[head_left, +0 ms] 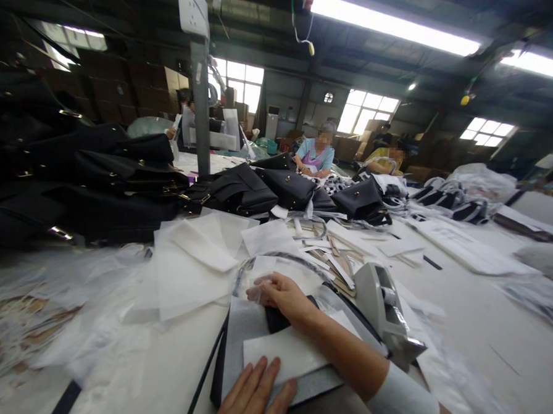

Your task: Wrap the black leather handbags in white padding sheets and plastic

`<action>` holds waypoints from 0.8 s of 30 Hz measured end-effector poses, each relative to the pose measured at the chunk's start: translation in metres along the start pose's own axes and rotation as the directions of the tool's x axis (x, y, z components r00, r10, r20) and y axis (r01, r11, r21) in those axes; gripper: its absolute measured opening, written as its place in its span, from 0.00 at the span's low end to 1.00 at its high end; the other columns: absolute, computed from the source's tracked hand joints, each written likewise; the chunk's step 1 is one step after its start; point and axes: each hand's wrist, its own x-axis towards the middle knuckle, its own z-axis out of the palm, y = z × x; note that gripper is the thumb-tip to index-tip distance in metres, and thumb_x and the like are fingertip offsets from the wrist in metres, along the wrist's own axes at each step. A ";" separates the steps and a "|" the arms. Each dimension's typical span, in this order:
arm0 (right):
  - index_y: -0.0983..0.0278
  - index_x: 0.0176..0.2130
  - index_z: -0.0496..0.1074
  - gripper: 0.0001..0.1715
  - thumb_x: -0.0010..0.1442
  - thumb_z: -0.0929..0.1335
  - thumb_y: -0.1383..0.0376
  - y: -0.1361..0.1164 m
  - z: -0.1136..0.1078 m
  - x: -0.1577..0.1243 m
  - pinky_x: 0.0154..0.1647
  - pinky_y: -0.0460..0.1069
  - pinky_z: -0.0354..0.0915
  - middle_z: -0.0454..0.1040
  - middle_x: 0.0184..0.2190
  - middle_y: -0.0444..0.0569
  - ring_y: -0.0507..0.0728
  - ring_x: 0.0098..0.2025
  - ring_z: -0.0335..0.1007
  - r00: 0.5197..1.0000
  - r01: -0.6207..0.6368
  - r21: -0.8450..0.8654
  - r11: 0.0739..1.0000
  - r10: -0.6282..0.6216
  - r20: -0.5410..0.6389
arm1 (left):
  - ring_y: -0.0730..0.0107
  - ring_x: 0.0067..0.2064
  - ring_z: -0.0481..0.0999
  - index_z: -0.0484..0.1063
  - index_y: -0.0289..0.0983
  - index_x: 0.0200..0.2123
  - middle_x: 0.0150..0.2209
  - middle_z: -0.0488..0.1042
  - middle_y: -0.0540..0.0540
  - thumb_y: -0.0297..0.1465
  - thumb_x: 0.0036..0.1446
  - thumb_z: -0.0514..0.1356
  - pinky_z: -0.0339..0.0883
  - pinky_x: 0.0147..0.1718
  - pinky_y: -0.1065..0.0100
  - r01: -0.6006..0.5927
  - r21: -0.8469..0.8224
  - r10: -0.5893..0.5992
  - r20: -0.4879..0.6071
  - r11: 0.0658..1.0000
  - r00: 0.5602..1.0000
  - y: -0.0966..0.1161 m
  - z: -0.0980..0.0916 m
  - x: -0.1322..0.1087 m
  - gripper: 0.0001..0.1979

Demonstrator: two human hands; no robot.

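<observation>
A black bag (pixel 218 377) lies on the table in front of me, with a grey foam sheet (pixel 243 316) over it. On the foam rests a white sheet (pixel 287 350). My left hand (pixel 255 397) presses flat there, fingers spread across the white sheet's lower edge and the foam. Over the bag's upper part, my right hand (pixel 285 297) has its fingers curled together at a thin clear plastic piece (pixel 259 287), whose exact kind is unclear. A plastic-wrapped handle (pixel 241 270) arches beyond it. Beneath the right wrist a small black patch (pixel 276 319) shows.
A grey tape dispenser (pixel 382 308) stands just right of the bag. White foam sheets (pixel 194 258) lie to the left, cardboard strips (pixel 338 269) beyond. Black bags (pixel 240 189) line the back and pile high at left. A person (pixel 316 153) sits across the table.
</observation>
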 end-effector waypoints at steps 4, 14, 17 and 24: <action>0.66 0.40 0.73 0.27 0.53 0.69 0.46 0.002 -0.001 -0.008 0.50 0.56 0.68 0.80 0.39 0.55 0.60 0.44 0.77 0.995 0.094 -0.080 0.992 -0.092 0.027 | 0.64 0.54 0.76 0.69 0.47 0.58 0.53 0.76 0.48 0.28 0.69 0.49 0.67 0.57 0.65 -0.105 0.049 0.103 0.046 0.993 0.994 -0.006 -0.006 0.003 0.19; 0.63 0.34 0.76 0.05 0.57 0.68 0.67 -0.004 0.001 -0.047 0.41 0.49 0.64 0.79 0.32 0.47 0.59 0.38 0.74 0.959 0.275 -0.553 0.787 -0.269 0.094 | 0.63 0.54 0.75 0.68 0.48 0.59 0.54 0.76 0.48 0.23 0.65 0.48 0.74 0.49 0.65 -0.117 0.088 0.114 0.032 0.989 0.993 -0.006 -0.007 0.005 0.24; 0.64 0.37 0.74 0.06 0.61 0.66 0.67 -0.004 0.004 -0.054 0.38 0.49 0.65 0.79 0.34 0.52 0.59 0.37 0.74 0.956 0.293 -0.776 0.558 -0.184 0.228 | 0.65 0.53 0.76 0.71 0.48 0.56 0.52 0.77 0.48 0.23 0.65 0.47 0.72 0.51 0.66 -0.064 0.056 0.065 -0.018 0.996 0.998 -0.002 -0.006 0.006 0.23; 0.63 0.47 0.73 0.18 0.59 0.63 0.74 -0.007 0.008 -0.069 0.48 0.50 0.67 0.78 0.47 0.54 0.60 0.50 0.74 0.912 0.399 -0.714 0.575 -0.168 0.374 | 0.67 0.50 0.77 0.75 0.47 0.52 0.47 0.79 0.48 0.21 0.63 0.47 0.71 0.51 0.66 0.005 0.011 -0.004 -0.087 1.000 0.996 0.005 -0.005 0.009 0.24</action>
